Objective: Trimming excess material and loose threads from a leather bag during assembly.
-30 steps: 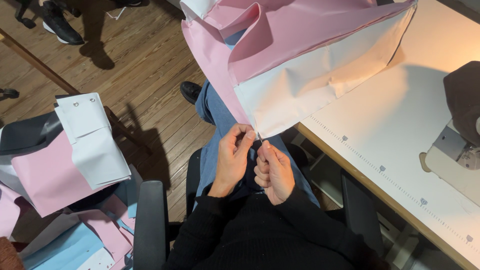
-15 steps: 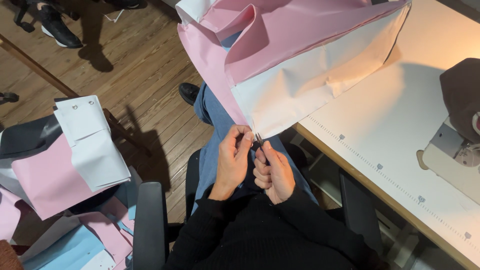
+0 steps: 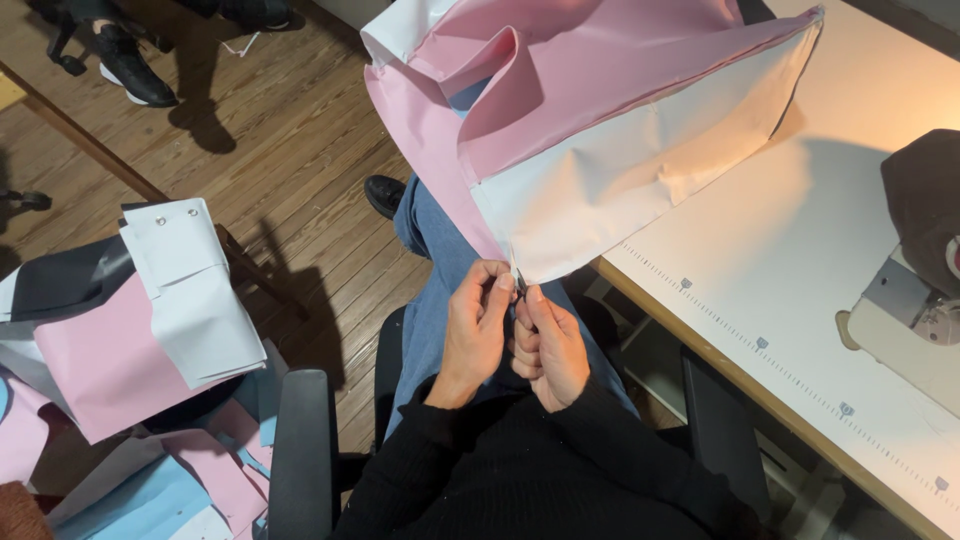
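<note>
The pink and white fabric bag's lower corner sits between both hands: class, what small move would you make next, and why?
Probably snip or pull the bit pinched at the corner of the pink and white fabric bag. The left hand and right hand both grip there, and something small and dark shows between the fingers; I cannot tell what.

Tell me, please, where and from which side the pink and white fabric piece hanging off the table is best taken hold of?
Probably at its lowest corner, from below. The pink and white fabric piece narrows to a point hanging past the table edge over the lap, where the left hand and right hand already pinch it. The rest is broad and slack.
</note>
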